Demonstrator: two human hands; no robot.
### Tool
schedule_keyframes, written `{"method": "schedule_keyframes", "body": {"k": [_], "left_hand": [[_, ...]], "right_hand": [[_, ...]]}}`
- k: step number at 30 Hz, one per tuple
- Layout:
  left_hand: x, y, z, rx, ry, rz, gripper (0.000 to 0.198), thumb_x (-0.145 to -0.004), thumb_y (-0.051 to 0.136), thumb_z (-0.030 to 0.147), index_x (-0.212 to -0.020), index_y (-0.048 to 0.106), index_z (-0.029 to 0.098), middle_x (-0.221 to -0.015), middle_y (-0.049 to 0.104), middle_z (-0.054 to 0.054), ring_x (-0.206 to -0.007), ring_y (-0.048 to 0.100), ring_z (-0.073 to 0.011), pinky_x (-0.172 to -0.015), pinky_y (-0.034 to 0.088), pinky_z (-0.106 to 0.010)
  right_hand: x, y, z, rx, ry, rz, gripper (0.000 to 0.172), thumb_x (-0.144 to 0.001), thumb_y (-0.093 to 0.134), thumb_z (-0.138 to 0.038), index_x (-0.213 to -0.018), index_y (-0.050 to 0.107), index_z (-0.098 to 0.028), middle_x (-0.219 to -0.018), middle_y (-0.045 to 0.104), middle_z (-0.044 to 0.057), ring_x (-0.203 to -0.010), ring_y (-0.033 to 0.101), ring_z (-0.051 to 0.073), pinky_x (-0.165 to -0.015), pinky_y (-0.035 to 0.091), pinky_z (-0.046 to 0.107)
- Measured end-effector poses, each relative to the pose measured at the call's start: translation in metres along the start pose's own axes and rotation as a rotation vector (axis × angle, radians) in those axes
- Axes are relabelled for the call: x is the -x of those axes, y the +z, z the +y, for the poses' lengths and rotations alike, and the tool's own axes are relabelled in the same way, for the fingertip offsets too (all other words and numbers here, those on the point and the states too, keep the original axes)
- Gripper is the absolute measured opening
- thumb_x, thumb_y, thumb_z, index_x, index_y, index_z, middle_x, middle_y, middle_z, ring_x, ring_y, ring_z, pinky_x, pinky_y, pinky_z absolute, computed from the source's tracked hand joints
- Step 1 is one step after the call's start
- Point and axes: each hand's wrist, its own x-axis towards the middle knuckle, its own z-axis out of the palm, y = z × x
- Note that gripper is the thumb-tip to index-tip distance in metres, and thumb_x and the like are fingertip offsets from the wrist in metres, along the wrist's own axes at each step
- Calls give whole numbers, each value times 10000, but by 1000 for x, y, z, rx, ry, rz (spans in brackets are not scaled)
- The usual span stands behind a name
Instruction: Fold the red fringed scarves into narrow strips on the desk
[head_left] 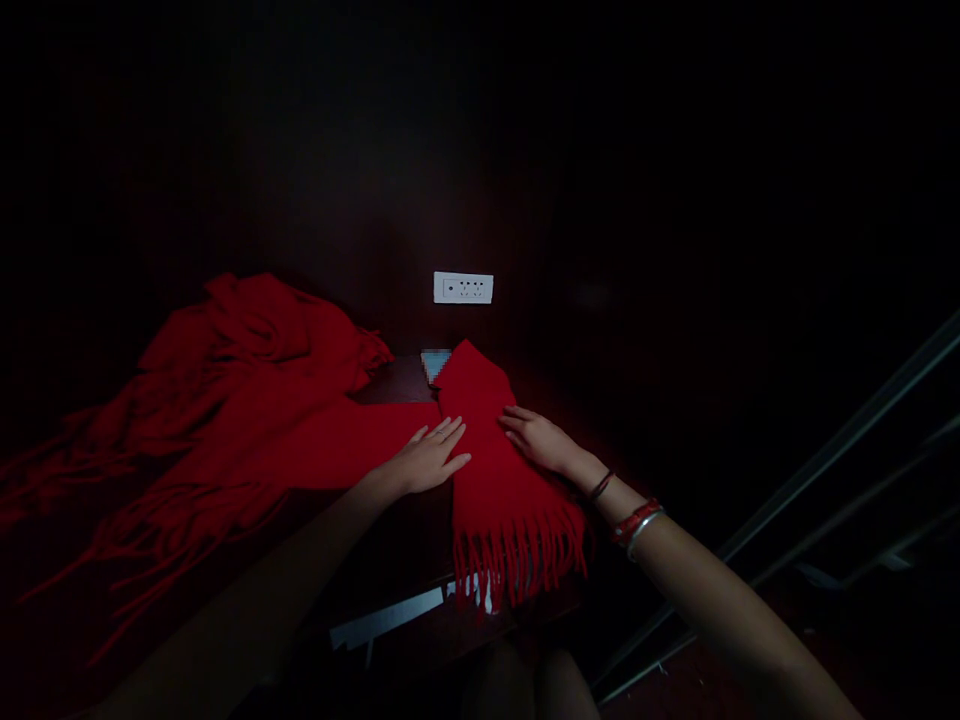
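Observation:
A red fringed scarf (491, 470) lies on a dark surface, one end spread toward me with its fringe hanging over the front edge. Its far part is folded to a point, and a flat length runs off to the left. My left hand (431, 455) rests on the scarf where these parts meet, fingers stretched and spread. At the scarf's right edge, my right hand (538, 438) lies with its fingertips touching the cloth and its fingers extended. Bracelets circle the right wrist. Neither hand visibly grips the cloth.
A heap of red fringed cloth (262, 350) lies to the left. On the dark wall behind is a white socket plate (463, 288). A small pale blurred patch (434, 366) sits behind the scarf. A whitish strip (390, 617) shows at the front edge. Metal rails (847, 455) slant at right.

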Motion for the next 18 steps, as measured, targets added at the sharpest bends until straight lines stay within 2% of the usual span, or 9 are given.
{"method": "schedule_keyframes", "body": {"k": [3,6,8,11,12,14,16,18], "left_hand": [[3,3,-5,11,-5,-41,631,-773,220,538,-1263,210,141,-1321,173,-93,-1203,149,-192,-941,165,-385],[-5,-5,-8,23,36,4,562,-802,192,494,-1240,275,152,-1306,232,-82,-1190,196,-179,-936,193,-365],[-23,-15,-6,33,102,73,495,-832,159,429,-1220,317,166,-1293,274,-63,-1177,230,-153,-938,205,-326],[-65,-23,6,34,259,137,431,-849,156,357,-1200,348,198,-1295,276,-23,-1180,214,-120,-956,176,-279],[-80,-22,11,32,308,106,419,-850,163,349,-1195,355,210,-1303,260,-11,-1188,192,-118,-960,164,-277],[-105,-15,19,15,336,-31,410,-847,175,359,-1198,346,235,-1315,227,2,-1199,157,-136,-962,156,-312],[-120,-4,22,-7,284,-150,425,-842,172,392,-1226,290,253,-1327,186,2,-1205,134,-165,-956,148,-373],[-127,7,19,-22,209,-170,452,-838,149,417,-1256,209,256,-1336,145,-2,-1208,119,-179,-949,138,-408]], "right_hand": [[19,12,-7,-21,90,127,309,-819,306,-250,-1049,494,-165,-1015,498,83,-914,478,142,-806,375,253],[40,16,-11,-57,140,209,256,-811,333,-234,-980,508,-152,-897,516,69,-801,498,126,-730,400,225],[47,17,-13,-36,145,206,224,-806,348,-224,-911,533,-154,-849,522,64,-779,493,129,-718,394,225],[46,15,-16,17,182,213,216,-801,354,-197,-875,551,-149,-805,531,68,-766,486,136,-718,379,233],[45,14,-17,28,199,213,215,-799,353,-184,-858,556,-143,-788,535,70,-749,486,136,-711,376,232],[42,12,-18,29,228,208,217,-791,347,-149,-818,562,-130,-759,544,72,-713,490,131,-688,371,223],[42,11,-17,8,259,203,221,-774,344,-104,-776,564,-121,-733,553,70,-685,495,122,-664,367,208],[44,11,-16,-20,286,203,222,-749,350,-65,-757,565,-119,-717,558,63,-679,501,115,-649,362,194]]}}
